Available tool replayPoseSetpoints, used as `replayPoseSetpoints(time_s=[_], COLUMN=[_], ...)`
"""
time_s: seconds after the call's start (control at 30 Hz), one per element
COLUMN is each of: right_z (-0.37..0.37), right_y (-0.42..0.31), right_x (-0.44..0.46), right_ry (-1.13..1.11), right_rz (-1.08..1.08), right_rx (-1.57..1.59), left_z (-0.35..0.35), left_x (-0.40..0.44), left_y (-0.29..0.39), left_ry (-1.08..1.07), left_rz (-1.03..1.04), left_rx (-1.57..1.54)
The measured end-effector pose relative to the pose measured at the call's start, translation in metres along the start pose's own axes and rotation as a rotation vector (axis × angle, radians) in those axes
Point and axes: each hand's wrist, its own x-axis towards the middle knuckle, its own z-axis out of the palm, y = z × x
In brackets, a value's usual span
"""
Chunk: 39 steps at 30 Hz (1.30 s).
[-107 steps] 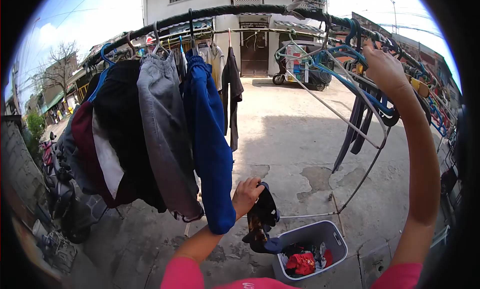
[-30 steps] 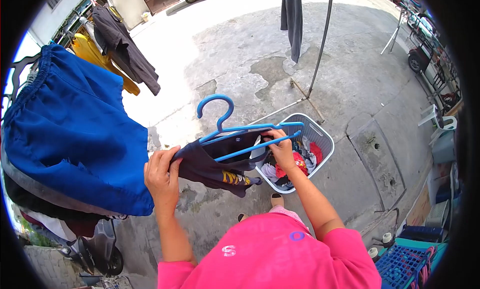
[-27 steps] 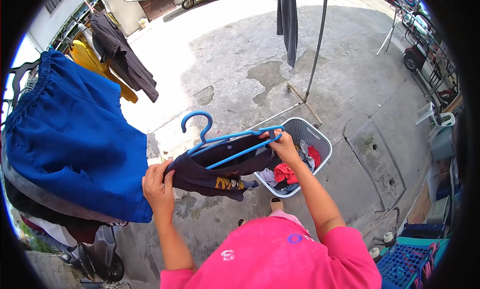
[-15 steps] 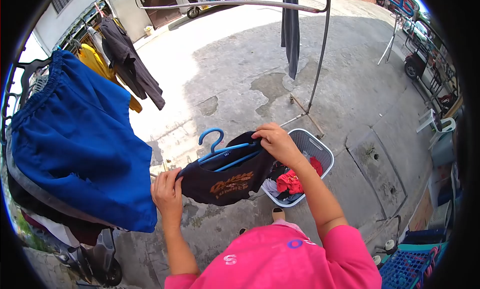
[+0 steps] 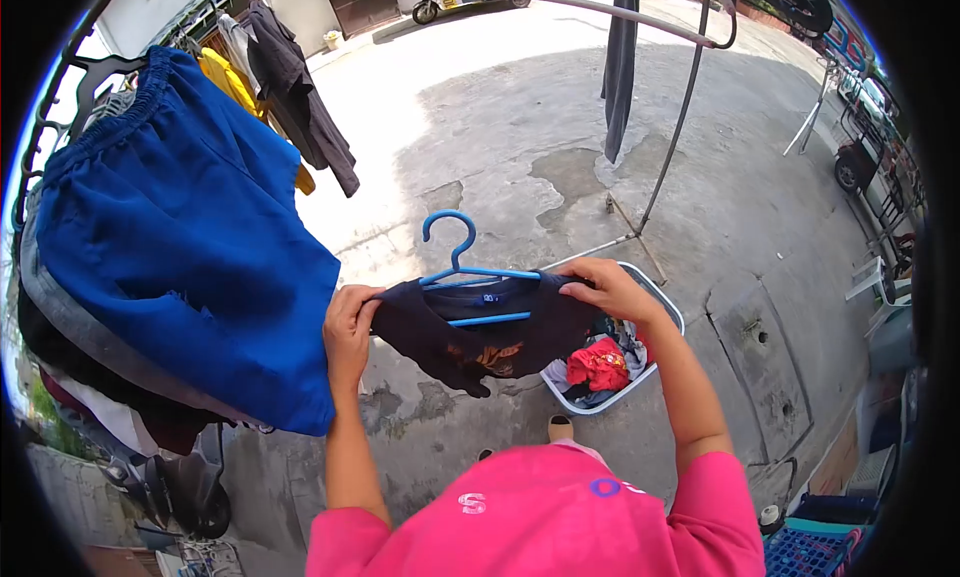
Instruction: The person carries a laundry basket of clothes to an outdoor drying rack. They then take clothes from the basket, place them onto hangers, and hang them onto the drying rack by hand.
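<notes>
A dark T-shirt [image 5: 560, 329] with an orange print hangs on a blue plastic hanger [image 5: 462, 245], the hook standing up above the neckline. My left hand [image 5: 350, 327] is closed on the shirt's left shoulder edge, thumb on top. My right hand [image 5: 607, 289] pinches the opposite shoulder. Between them the cloth sags, and folds partly hide the print. Below my right forearm stands a laundry basket [image 5: 590, 407], pale with a perforated wall, holding crumpled clothes, among them a red garment [image 5: 599, 364].
Blue shorts [image 5: 190, 247] hang on a rack at the left, close to my left hand. Behind them hang a dark shirt [image 5: 290, 87] and yellow clothing [image 5: 228, 77]. A metal pole frame [image 5: 672, 127] with grey trousers [image 5: 621, 77] stands ahead. A parked motorcycle [image 5: 180, 487] is lower left.
The shirt has levelled out, and the hanger now sits more upright and centred at the neckline. The shirt's lower part has folded, covering more of the print. My view has shifted slightly left.
</notes>
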Motion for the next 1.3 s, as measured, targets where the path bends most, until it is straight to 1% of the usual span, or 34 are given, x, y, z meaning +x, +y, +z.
replayPoseSetpoints(time_s=[0.07, 0.1, 0.13, 0.17, 0.2, 0.23, 0.27, 0.3, 0.33, 0.37, 0.4, 0.47, 0.53, 0.6, 0.63, 0.7, 0.8, 0.83, 0.87, 0.93, 0.97, 1.0, 1.03, 1.07, 1.1, 1.13, 1.17, 1.2, 1.27, 1.3], right_z=[-0.007, -0.006, -0.007, -0.008, -0.009, -0.010, -0.010, -0.013, -0.016, -0.025, -0.033, -0.046, -0.054, -0.062, -0.065, -0.065, -0.067, -0.069, -0.073, -0.084, -0.085, -0.086, -0.090, -0.096, -0.101, -0.104, -0.107, -0.105, -0.105, -0.107], right_y=[-0.015, -0.018, -0.022, -0.027, -0.032, -0.037, -0.032, -0.033, -0.034, -0.041, -0.055, -0.065, -0.070, -0.074, -0.072, -0.081, -0.082, -0.073, -0.071, -0.056, -0.073, -0.095, -0.105, -0.111, -0.117, -0.125, -0.133, -0.143, -0.143, -0.143], right_x=[-0.005, -0.004, -0.002, 0.002, 0.006, 0.012, 0.019, 0.027, 0.035, 0.045, 0.056, 0.079, 0.113, 0.152, 0.175, 0.216, 0.283, 0.316, 0.342, 0.413, 0.431, 0.448, 0.477, 0.501, 0.524, 0.546, 0.567, 0.585, 0.641, 0.663], right_ry=[0.133, 0.173, 0.162, 0.195, 0.232, 0.269, 0.311, 0.380, 0.448, 0.448, 0.494, 0.550, 0.667, 0.652, 0.652, 0.666, 0.609, 0.676, 0.601, 0.614, 0.595, 0.576, 0.674, 0.708, 0.706, 0.702, 0.715, 0.735, 0.776, 0.790], right_rz=[0.140, 0.174, 0.164, 0.194, 0.222, 0.264, 0.206, 0.214, 0.220, 0.213, 0.239, 0.165, 0.114, 0.085, 0.076, 0.079, 0.018, -0.018, -0.089, -0.273, -0.321, -0.374, -0.396, -0.305, -0.314, -0.322, -0.320, -0.383, -0.489, -0.544], right_rx=[0.137, 0.238, 0.238, 0.213, 0.188, 0.258, 0.301, 0.347, 0.395, 0.596, 0.711, 0.812, 0.791, 0.812, 0.795, 0.765, 0.919, 0.892, 0.960, 0.879, 0.908, 0.937, 0.874, 0.826, 0.776, 0.728, 0.746, 0.709, 0.638, 0.607], left_z=[-0.006, -0.008, -0.012, -0.012, -0.015, -0.018, -0.023, -0.029, -0.032, -0.042, -0.052, -0.072, -0.086, -0.099, -0.103, -0.104, -0.099, -0.096, -0.092, -0.075, -0.064, -0.043, -0.029, -0.021, -0.012, -0.037, -0.039, -0.008, -0.021, -0.003], left_x=[0.004, 0.008, 0.009, 0.008, 0.007, 0.004, 0.001, -0.006, -0.015, -0.024, -0.032, -0.047, -0.059, -0.067, -0.071, -0.077, -0.093, -0.098, -0.104, -0.122, -0.135, -0.155, -0.158, -0.153, -0.143, -0.086, -0.055, -0.091, -0.060, -0.089], left_y=[-0.027, -0.033, -0.039, -0.043, -0.046, -0.048, -0.048, -0.048, -0.063, -0.069, -0.074, -0.074, -0.085, -0.085, -0.081, -0.068, -0.072, -0.074, -0.078, -0.102, -0.121, -0.146, -0.160, -0.184, -0.199, -0.170, -0.136, -0.197, -0.185, -0.231], left_ry=[0.046, 0.056, 0.067, 0.041, 0.030, 0.069, 0.112, 0.146, 0.207, 0.217, 0.225, 0.249, 0.262, 0.191, 0.208, 0.088, 0.145, 0.157, 0.161, 0.148, 0.132, 0.221, 0.306, 0.322, 0.356, 0.392, 0.428, 0.465, 0.533, 0.564], left_rz=[-0.009, -0.073, -0.135, -0.181, -0.127, -0.092, -0.048, -0.101, -0.102, -0.105, -0.109, -0.150, -0.151, -0.204, -0.191, -0.226, -0.307, -0.338, -0.374, -0.451, -0.493, -0.524, -0.562, -0.553, -0.565, -0.580, -0.599, -0.617, -0.659, -0.678], left_rx=[0.045, -0.044, -0.133, -0.150, -0.007, 0.045, 0.098, 0.042, -0.084, -0.156, -0.230, -0.319, -0.320, -0.281, -0.279, -0.131, -0.214, -0.226, -0.243, -0.328, -0.396, -0.425, -0.454, -0.452, -0.464, -0.474, -0.481, -0.486, -0.489, -0.492])
